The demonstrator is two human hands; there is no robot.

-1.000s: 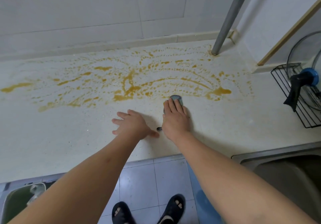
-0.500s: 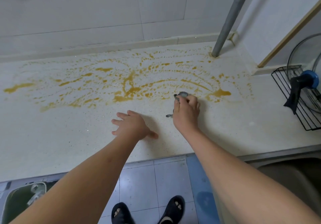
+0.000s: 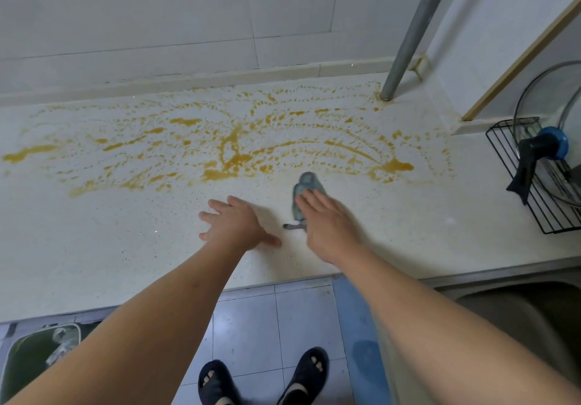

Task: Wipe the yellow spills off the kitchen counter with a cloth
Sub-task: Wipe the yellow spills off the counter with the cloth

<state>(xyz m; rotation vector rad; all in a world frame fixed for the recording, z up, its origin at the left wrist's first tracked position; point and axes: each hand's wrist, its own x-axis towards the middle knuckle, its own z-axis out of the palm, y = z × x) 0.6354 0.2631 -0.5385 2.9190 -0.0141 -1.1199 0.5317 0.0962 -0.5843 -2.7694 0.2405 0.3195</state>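
Yellow spills (image 3: pixel 232 156) streak across the back half of the pale speckled counter (image 3: pixel 94 247), from the far left to a puddle (image 3: pixel 393 167) at the right. A small grey-blue cloth (image 3: pixel 306 184) lies just in front of the spills. My right hand (image 3: pixel 330 225) lies flat on the cloth's near part, fingers stretched over it, pressing it to the counter. A dark loop of the cloth pokes out at the hand's left side. To the left of the cloth, my left hand (image 3: pixel 234 225) rests palm down on the bare counter, fingers spread, holding nothing.
A grey metal pole (image 3: pixel 405 33) stands at the counter's back right. A black wire rack (image 3: pixel 540 216) with a glass lid (image 3: pixel 550 96) sits at the right edge. A steel sink (image 3: pixel 518 304) lies lower right. A bin (image 3: pixel 31 357) stands on the floor lower left.
My right hand, bunched around the cloth at the spill's edge half a second ago, has slid back toward me and flattened out on it. My left hand has not moved.
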